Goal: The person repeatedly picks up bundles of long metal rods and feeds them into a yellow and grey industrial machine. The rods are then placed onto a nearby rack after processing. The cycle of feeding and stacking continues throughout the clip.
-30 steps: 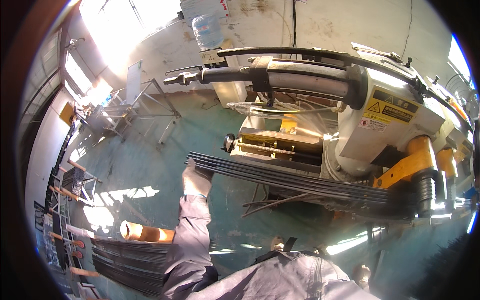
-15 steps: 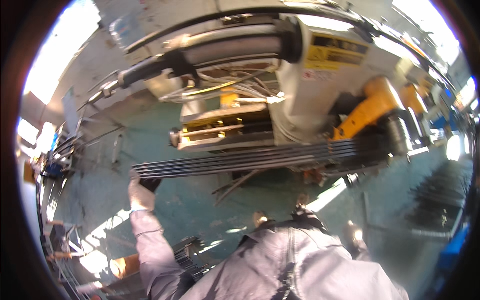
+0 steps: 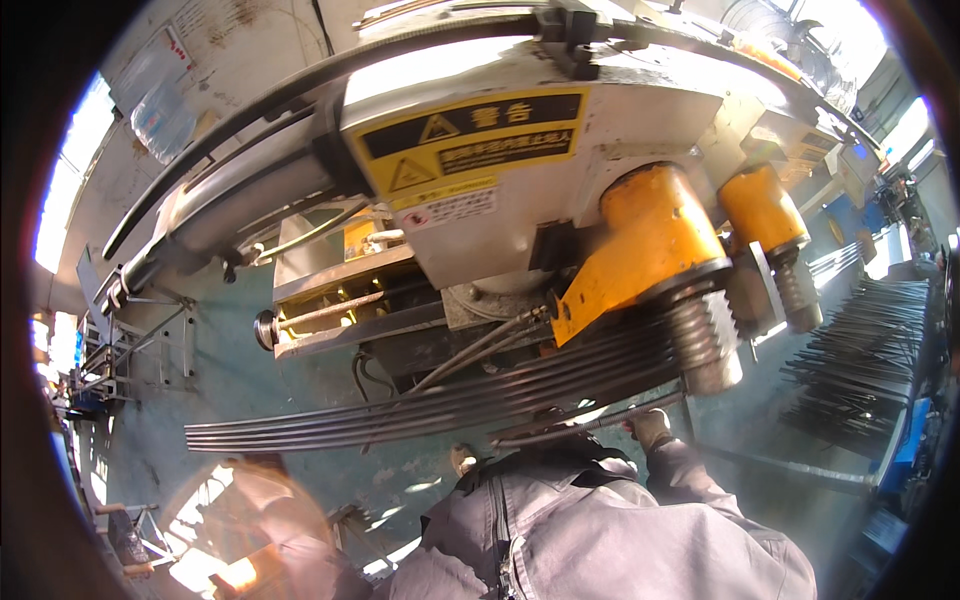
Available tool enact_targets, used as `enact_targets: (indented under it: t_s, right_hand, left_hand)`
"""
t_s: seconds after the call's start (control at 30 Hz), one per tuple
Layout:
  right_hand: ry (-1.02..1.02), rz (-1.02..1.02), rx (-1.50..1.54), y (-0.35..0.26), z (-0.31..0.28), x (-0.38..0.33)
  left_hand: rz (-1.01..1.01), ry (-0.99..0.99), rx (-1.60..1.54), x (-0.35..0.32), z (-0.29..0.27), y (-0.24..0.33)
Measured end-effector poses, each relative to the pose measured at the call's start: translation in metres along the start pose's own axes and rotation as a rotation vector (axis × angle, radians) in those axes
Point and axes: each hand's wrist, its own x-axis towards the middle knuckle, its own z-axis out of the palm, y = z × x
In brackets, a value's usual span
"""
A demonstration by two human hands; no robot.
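Observation:
A flat bundle of several long dark metal tubes (image 3: 330, 427) stretches from the lower left toward the machine. My left hand (image 3: 265, 477), blurred by glare, is beneath the bundle's left end; its fingers are hidden. Gloved, my right hand (image 3: 653, 428) is low at centre right, beside a ribbed bar (image 3: 600, 420) in front of my body. Whether its fingers close on that bar is not clear. The tubes' far end passes behind the orange roller housing (image 3: 655, 235) and its toothed metal roller (image 3: 708, 345).
A large grey machine head (image 3: 560, 190) with yellow warning labels fills the upper middle. A second orange housing (image 3: 762, 208) stands to its right. At the far right lies a heap of thin dark rods (image 3: 860, 350). A metal frame stand (image 3: 150, 345) is at left.
The view has shifted, and the machine looks larger and nearer. The tubes' left end now appears lower and farther left, with my left hand under it. My right hand appears higher, beside the ribbed bar.

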Motion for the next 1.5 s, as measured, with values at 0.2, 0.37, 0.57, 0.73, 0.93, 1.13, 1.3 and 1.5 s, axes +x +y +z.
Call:
enact_targets:
  t_s: [0.2,0.37,0.57,0.73,0.93,1.13,1.3,1.5]
  right_hand:
    - [0.028,0.093,-0.126,0.030,-0.104,0.045]
    - [0.047,0.117,-0.029,0.034,-0.116,0.062]
    - [-0.022,-0.123,0.077,0.041,-0.044,0.058]
    - [0.092,-0.082,0.249,0.014,-0.047,-0.029]
    - [0.341,-0.404,0.628,-0.103,-0.095,-0.143]
    - [0.619,-0.767,0.604,-0.193,-0.128,-0.181]
    - [0.388,-0.766,0.936,-0.233,-0.136,-0.174]
    - [0.235,-0.596,1.256,-0.259,-0.143,-0.156]
  left_hand:
    - [0.632,-0.341,2.244,-0.168,0.093,-0.162]
    - [0.836,-0.702,1.932,-0.216,0.154,-0.190]
    - [1.123,-0.889,2.046,-0.192,0.139,-0.172]
    - [1.359,-1.054,2.196,-0.182,0.130,-0.164]
    - [1.417,-1.225,2.286,-0.211,0.157,-0.151]
    - [0.326,-0.751,1.573,-0.226,0.177,-0.100]
    - [-0.323,-0.879,-0.102,-0.232,0.193,-0.077]
    - [-0.406,-0.624,0.006,-0.252,0.236,-0.046]
